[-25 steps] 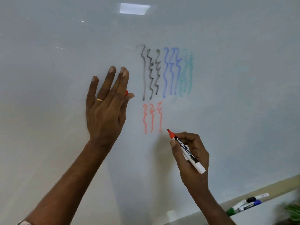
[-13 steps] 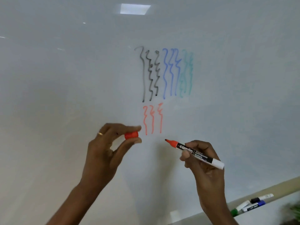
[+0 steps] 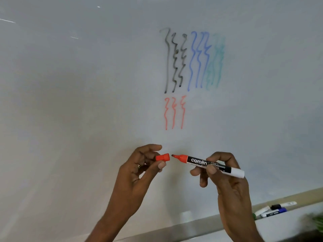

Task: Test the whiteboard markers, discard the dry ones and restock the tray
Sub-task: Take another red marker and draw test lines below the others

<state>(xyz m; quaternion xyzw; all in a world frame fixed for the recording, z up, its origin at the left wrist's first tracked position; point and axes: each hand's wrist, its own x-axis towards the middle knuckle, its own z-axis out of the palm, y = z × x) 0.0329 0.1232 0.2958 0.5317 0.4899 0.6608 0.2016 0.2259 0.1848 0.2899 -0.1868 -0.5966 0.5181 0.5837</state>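
My right hand (image 3: 225, 180) grips a red whiteboard marker (image 3: 209, 165) by its black-and-white barrel, held level with the bare red tip pointing left. My left hand (image 3: 139, 170) pinches the red cap (image 3: 162, 157) between thumb and fingers, its open end facing the tip with a small gap between them. Both are held in front of the whiteboard (image 3: 87, 102), below three red squiggles (image 3: 173, 112). Black, blue and faint green squiggles (image 3: 192, 60) are drawn higher up.
The board's tray (image 3: 305, 196) runs along the lower right edge. On it lie three capped markers (image 3: 272, 210): green, black and blue. A bit of green plant (image 3: 318, 222) shows at the right border.
My left hand came off the board and lowered with the cap. My right hand turned the marker level, away from the board. Cap and tip are now nearly touching.
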